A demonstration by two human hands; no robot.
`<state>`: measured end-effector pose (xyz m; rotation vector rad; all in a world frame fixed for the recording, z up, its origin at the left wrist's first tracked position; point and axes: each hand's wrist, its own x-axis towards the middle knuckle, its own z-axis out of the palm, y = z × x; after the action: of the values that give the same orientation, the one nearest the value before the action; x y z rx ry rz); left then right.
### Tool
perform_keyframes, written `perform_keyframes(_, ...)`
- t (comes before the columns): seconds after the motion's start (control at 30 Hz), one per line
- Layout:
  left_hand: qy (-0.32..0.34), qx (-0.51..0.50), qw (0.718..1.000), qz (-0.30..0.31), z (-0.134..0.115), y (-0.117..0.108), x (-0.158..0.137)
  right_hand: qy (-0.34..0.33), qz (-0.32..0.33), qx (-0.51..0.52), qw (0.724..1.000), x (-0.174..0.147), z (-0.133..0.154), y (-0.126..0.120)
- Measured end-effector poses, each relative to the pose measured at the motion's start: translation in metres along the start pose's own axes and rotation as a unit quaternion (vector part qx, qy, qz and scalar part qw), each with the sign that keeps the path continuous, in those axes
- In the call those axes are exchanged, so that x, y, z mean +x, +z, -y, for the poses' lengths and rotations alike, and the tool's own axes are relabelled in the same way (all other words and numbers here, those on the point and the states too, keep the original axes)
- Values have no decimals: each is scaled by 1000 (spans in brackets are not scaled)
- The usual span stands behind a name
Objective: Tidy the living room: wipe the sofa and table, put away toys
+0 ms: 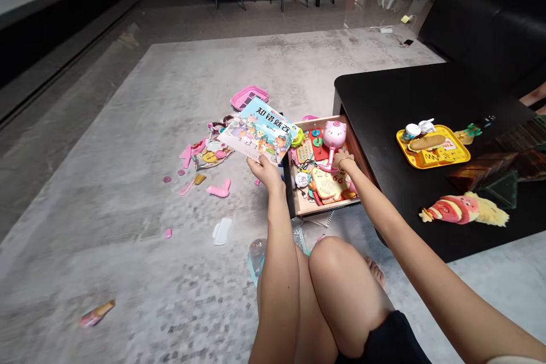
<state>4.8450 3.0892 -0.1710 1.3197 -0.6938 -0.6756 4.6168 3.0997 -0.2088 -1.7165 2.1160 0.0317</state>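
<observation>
My left hand (pixel 268 172) is closed on the lower edge of a picture book (pixel 260 132) with a light blue cover of cartoon animals. The book is tilted over the left side of an open drawer (pixel 301 210). Inside the drawer, my right hand (pixel 343 160) has its fingers around the lower stem of a pink cat-head toy (pixel 335 134); part of the grip is hidden. Around it lie a cream board with a red pattern (pixel 330 184), a white round gadget (pixel 302 180), black cables and a green round item (pixel 297 137).
The black low table (pixel 384 96) holds a yellow tray (pixel 463 154) with toy food and a red-and-yellow plush (pixel 458 209). Pink toy pieces (pixel 219 188), a pink tray (pixel 239 96) and a white plastic piece (pixel 222 231) lie on the grey rug. A brush-like item (pixel 98 314) is nearer.
</observation>
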Motion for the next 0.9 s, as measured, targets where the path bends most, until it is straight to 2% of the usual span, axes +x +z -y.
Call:
perform_keyframes(0.17,-11,4,1000,15,0,2,-1,72,79,-15,994,12,-1,-29)
perform_keyframes(0.23,-19,6,999,28,0,4,-2,92,69,-20,993,21,-1,-43)
perform_keyframes(0.3,-25,8,999,39,1,6,-2,101,13,-12,995,32,2,-51)
perform_keyframes(0.37,-24,10,999,44,2,6,-1,78,-47,-1,996,42,7,-50)
perform_keyframes(0.43,-21,13,999,40,4,5,2,29,-70,-14,997,50,11,-42)
perform_keyframes(0.53,-9,8,1000,26,5,1,11,-15,-49,-50,997,52,14,-27)
perform_keyframes(0.67,26,13,1000,-8,5,-5,22,4,-3,-44,999,46,18,-17)
perform_keyframes(0.73,39,19,999,-25,4,-8,25,11,-26,-43,999,46,27,-13)
perform_keyframes(0.77,44,20,998,-31,4,-9,25,-5,-49,-39,998,48,36,-11)
perform_keyframes(0.83,48,19,998,-39,1,-12,26,-79,-85,-18,993,57,57,-7)
perform_keyframes(0.9,49,17,998,-41,-4,-14,26,-165,-76,14,983,69,82,-3)
